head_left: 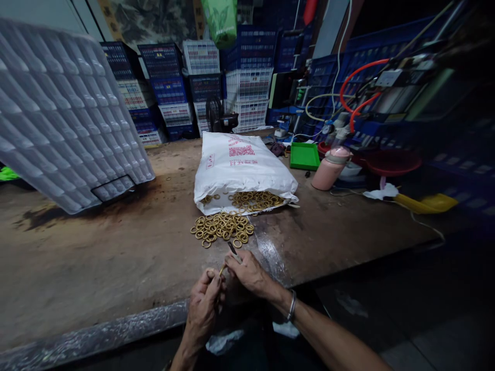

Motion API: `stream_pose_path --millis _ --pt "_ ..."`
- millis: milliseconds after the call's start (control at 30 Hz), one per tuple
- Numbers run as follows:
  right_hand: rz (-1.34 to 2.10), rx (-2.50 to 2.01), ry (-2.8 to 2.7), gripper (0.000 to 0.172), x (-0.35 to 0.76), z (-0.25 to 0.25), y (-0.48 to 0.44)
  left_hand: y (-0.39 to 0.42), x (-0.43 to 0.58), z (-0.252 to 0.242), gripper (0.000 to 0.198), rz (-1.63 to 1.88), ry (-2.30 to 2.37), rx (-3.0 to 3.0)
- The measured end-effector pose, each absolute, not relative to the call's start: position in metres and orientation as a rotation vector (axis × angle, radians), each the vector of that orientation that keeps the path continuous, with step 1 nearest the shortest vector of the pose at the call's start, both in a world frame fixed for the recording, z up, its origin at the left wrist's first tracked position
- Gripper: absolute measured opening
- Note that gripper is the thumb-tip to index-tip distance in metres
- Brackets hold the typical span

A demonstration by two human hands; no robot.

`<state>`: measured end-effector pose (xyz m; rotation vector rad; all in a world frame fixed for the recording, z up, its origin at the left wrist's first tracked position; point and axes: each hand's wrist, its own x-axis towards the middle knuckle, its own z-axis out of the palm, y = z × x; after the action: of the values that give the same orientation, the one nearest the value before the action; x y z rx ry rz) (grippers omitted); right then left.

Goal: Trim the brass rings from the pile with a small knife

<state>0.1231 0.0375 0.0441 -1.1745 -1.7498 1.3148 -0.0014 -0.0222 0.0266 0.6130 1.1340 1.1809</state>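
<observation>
My left hand (207, 304) is curled nearly closed at the near edge of the tabletop (116, 257), pinching one small brass ring (221, 269) between thumb and fingertips. My right hand (249, 273) sits just beside it, touching or almost touching, fingers folded around a thin dark tool (232, 249) whose tip points away from me toward the pile; I cannot tell exactly what the tool is. Just beyond my hands lies a loose heap of brass rings (222, 228) on the tabletop, and right behind that the white sack (242, 170) lies on its side with its mouth toward me, more rings (255, 200) spilling from the opening. I see no separate stack or container of finished rings near my hands, so my guess is that the work is at an early stage, or the finished ones go somewhere out of view: one ring in hand, the heap and the sack's contents left to handle. Nothing lies between my hands and the heap. Far off to the left of my hands a big white moulded tray (65, 113) leans up from the tabletop. Beyond and to the right of the sack sit a green tray (304, 155) and a pink bottle (330, 169); farther right are a red bowl (392, 162) and a yellow scoop (427, 204), well apart from my hands. Stacked crates (247, 77) fill the background.
</observation>
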Motion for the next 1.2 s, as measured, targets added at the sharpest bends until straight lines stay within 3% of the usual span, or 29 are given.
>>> stream_pose_path --millis 200,433,833,1033,1200 --pt "0.932 -1.137 -2.187 0.011 0.129 0.031 0.031 -0.022 -0.004 0.025 0.03 1.216 1.094 0.632" --pt "0.736 -1.17 -2.411 0.03 0.128 0.03 0.029 -0.023 -0.004 0.021 0.028 1.239 1.075 0.688" --pt "0.518 -1.57 -2.445 0.022 0.145 0.023 0.051 -0.046 0.003 0.035 0.029 1.085 0.961 0.729" --pt "0.385 -1.687 -2.238 0.018 0.151 0.02 0.065 -0.065 0.01 -0.021 0.034 0.685 1.016 0.562" --pt "0.35 -1.703 -2.276 0.016 0.145 0.01 0.063 -0.068 0.01 -0.063 0.018 0.712 1.235 0.092"
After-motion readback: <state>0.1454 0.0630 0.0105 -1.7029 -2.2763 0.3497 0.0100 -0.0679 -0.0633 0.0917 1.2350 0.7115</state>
